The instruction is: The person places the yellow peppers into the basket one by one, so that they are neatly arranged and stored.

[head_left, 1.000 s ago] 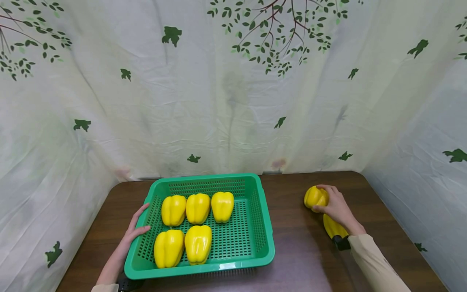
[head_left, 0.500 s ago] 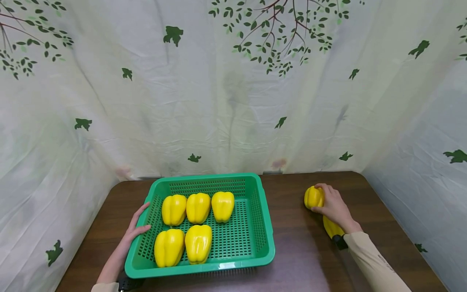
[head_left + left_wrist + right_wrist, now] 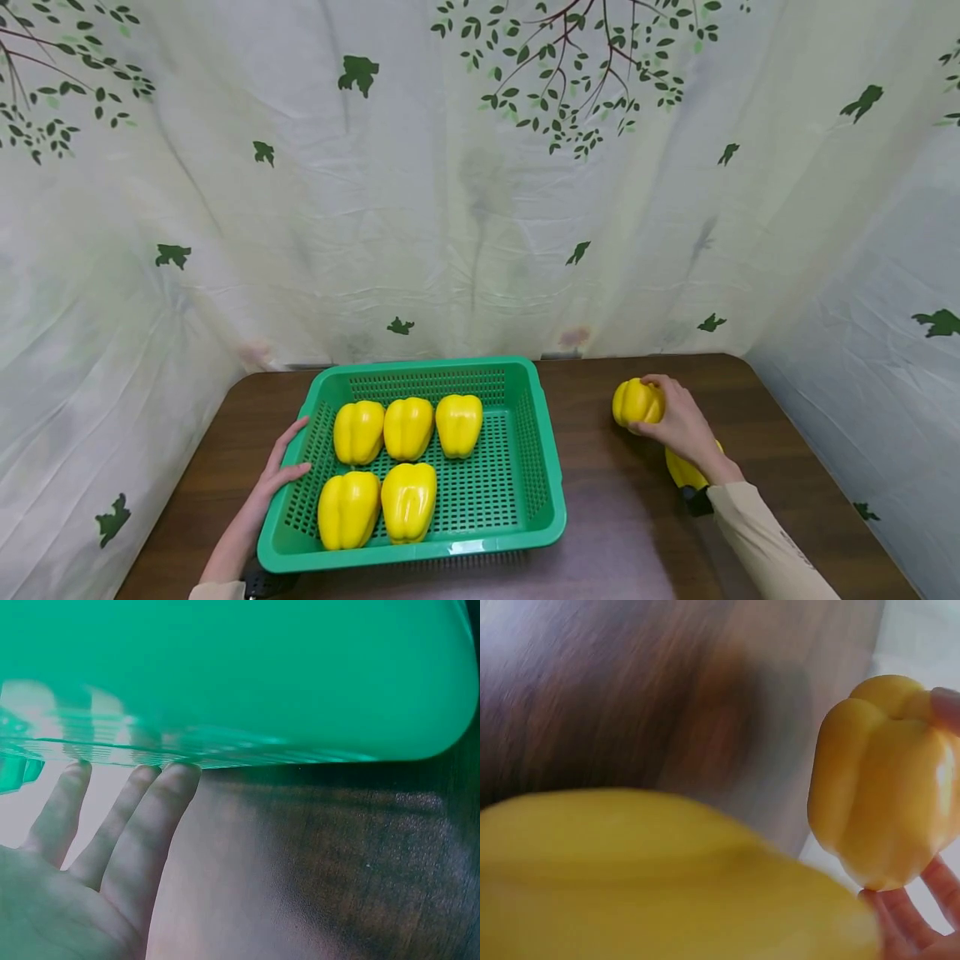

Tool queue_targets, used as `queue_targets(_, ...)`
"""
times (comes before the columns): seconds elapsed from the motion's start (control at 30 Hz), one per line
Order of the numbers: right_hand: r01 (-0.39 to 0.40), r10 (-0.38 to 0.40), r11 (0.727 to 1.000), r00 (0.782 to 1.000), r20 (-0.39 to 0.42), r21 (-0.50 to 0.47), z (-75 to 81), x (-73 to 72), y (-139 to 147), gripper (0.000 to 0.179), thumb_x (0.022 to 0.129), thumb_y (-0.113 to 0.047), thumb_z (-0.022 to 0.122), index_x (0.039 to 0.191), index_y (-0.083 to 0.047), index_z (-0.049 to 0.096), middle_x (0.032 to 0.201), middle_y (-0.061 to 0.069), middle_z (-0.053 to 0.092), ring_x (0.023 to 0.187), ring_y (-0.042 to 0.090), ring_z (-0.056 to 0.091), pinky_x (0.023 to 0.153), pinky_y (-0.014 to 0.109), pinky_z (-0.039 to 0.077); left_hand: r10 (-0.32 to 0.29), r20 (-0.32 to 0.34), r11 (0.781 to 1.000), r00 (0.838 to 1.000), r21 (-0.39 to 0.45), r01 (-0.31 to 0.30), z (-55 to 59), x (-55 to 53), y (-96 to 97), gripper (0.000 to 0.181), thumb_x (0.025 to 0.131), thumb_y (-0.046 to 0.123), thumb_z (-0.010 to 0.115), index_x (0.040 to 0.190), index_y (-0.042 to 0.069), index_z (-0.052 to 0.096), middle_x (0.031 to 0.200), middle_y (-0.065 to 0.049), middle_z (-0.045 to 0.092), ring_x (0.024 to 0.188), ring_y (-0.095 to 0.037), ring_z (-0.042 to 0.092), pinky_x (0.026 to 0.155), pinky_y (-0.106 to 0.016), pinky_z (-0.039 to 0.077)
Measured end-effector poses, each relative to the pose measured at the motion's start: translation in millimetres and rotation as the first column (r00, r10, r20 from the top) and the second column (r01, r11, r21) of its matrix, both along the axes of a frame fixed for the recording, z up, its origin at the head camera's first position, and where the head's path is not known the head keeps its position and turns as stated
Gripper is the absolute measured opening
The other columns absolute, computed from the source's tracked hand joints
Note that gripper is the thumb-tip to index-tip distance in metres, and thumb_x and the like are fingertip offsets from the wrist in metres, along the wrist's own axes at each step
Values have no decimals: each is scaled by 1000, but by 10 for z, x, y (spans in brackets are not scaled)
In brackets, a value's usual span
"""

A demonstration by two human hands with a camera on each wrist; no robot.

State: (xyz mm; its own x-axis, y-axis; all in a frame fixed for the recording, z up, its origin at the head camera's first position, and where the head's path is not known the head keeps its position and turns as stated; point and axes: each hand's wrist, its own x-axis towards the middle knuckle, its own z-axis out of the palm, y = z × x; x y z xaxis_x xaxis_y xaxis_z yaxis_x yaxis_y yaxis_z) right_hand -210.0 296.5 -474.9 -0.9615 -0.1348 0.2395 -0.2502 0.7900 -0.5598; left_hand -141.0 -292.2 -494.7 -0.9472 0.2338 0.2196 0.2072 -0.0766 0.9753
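My right hand (image 3: 682,425) grips a yellow bell pepper (image 3: 636,403) between thumb and fingers, over the right part of the table. In the right wrist view the held pepper (image 3: 881,787) shows its lobes, with fingertips at both ends. Another yellow bell pepper (image 3: 681,468) lies below my right wrist, partly hidden by the forearm. My left hand (image 3: 273,475) rests against the left side of a green plastic basket (image 3: 551,467); in the left wrist view its straight fingers (image 3: 142,817) touch the basket wall. Several yellow bell peppers (image 3: 407,502) sit in two rows inside.
The basket stands left of centre on a dark wooden table (image 3: 600,517); its right part shows bare slotted floor (image 3: 480,475). A pale leaf-printed curtain (image 3: 480,208) hangs behind the table and along both sides.
My right hand has shifted slightly left with the bell pepper, drawing it away from the one beneath the wrist. The left hand and basket have stayed in place.
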Motion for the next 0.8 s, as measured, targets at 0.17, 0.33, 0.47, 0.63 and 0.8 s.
queue_targets(0.17,-21,21,1000,1000,-19,-19,40,18,-69,70,72,-20,82,128,-2,44,122,22,49,101,36,46,78,48,44,1,5,1000,1000,-5,-1,10,0,4,61,97,-3,32,150,26,25,135,12,27,111,0,49,83,-21,47)
queue_targets(0.33,-56,54,998,997,-52,-34,70,36,-119,72,72,-20,83,130,-1,45,122,21,50,102,35,47,80,50,45,7,27,1000,1000,-5,-7,10,8,4,60,98,-1,33,149,28,26,135,11,27,109,0,50,82,-23,49)
queue_targets(0.47,-86,83,996,995,-64,-41,84,56,-156,74,73,-20,83,134,-1,45,124,21,49,105,35,48,84,51,45,19,29,1000,999,-16,-19,12,11,7,60,98,-2,34,149,28,26,135,11,27,109,0,50,82,-22,49)
queue_targets(0.63,-108,103,992,992,-71,-64,131,101,-221,73,73,-19,83,134,-1,46,124,19,50,105,34,49,86,52,45,32,53,999,998,-26,-31,13,14,13,59,98,0,35,149,28,26,134,11,25,109,0,50,82,-23,49)
queue_targets(0.8,-128,120,989,988,-100,-78,188,130,-303,74,72,-18,84,133,-1,45,123,17,51,104,31,48,86,50,45,25,44,1000,999,-15,-25,2,8,12,59,98,-1,33,149,29,26,135,9,25,109,-1,51,82,-23,49)
